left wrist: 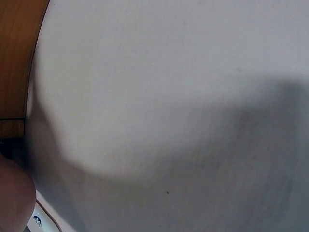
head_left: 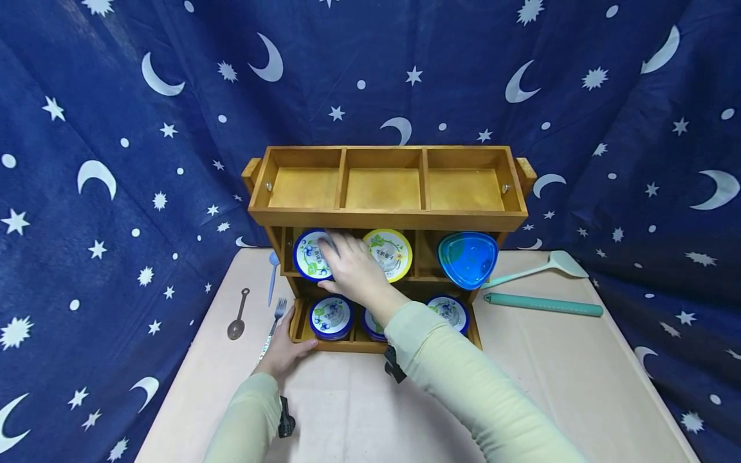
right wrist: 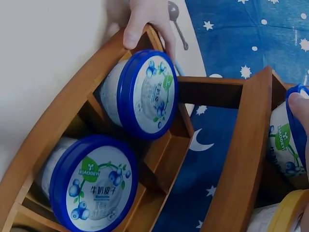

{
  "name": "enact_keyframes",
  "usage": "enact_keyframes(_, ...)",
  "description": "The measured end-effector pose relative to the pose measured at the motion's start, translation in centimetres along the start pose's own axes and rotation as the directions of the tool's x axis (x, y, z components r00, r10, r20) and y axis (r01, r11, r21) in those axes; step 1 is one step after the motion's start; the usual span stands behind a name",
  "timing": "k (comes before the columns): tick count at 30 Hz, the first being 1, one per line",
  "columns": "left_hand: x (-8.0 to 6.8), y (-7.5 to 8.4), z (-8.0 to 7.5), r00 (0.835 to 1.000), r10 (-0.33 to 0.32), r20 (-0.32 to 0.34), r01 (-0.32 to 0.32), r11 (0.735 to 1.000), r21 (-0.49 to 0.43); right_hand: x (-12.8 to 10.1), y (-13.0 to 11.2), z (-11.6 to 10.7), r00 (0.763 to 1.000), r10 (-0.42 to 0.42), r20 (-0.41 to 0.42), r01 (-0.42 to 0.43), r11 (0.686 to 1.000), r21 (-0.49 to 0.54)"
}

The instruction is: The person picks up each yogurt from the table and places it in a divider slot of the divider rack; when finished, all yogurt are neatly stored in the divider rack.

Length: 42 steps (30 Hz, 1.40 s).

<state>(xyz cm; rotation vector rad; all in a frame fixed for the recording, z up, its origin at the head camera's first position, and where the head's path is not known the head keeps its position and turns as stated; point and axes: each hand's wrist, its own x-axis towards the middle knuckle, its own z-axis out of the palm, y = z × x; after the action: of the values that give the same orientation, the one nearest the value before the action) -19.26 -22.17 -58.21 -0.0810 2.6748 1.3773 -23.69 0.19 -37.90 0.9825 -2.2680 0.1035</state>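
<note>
A wooden three-tier rack (head_left: pixel 388 220) stands at the back of the table. On its middle tier, my right hand (head_left: pixel 360 271) grips a round blue-lidded tub (head_left: pixel 308 257) in the left compartment; the right wrist view shows a digit against the lid's rim. Beside it is a yellow-lidded tub (head_left: pixel 396 254). My left hand (head_left: pixel 283 352) holds the rack's lower left corner, its thumb on the front edge. Along the bottom tier sit blue-lidded tubs, one at left (head_left: pixel 331 316), one at right (head_left: pixel 450 312) and a middle one (head_left: pixel 373 326) partly hidden by my right arm.
A blue rounded-triangle container (head_left: pixel 469 258) occupies the middle tier's right compartment. Right of the rack lie a pale green spatula (head_left: pixel 564 262) and a green stick (head_left: pixel 544 305). To the left are a brown spoon (head_left: pixel 237 326), a blue spoon (head_left: pixel 273 273) and a fork (head_left: pixel 276 317).
</note>
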Motion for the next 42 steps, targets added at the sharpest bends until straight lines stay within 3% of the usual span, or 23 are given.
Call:
enact_keyframes(5, -0.1, 0.1, -0.1, 1.0, 0.017, -0.008, -0.017, 1.0, 0.002, 0.0, -0.1, 0.0, 1.0, 0.024, 0.007, -0.024, 1.0, 0.018)
enact_keyframes(14, -0.4, 0.7, -0.1, 1.0, 0.002, 0.005, -0.002, 1.0, 0.004, -0.2, -0.2, -0.2, 0.998, 0.061, 0.019, -0.06, 0.996, -0.065)
enact_keyframes(25, -0.5, 0.7, 0.0, 1.0, 0.01, 0.01, -0.01, 1.0, -0.007, -0.1, -0.5, -0.2, 0.996, 0.056, 0.067, -0.056, 0.998, -0.001)
enact_keyframes(42, -0.2, 0.2, 0.0, 1.0, 0.009, 0.002, -0.009, 1.0, 0.028, -1.2, -0.1, -1.8, 1.0, -0.003, 0.027, 0.0, 0.996, 0.09)
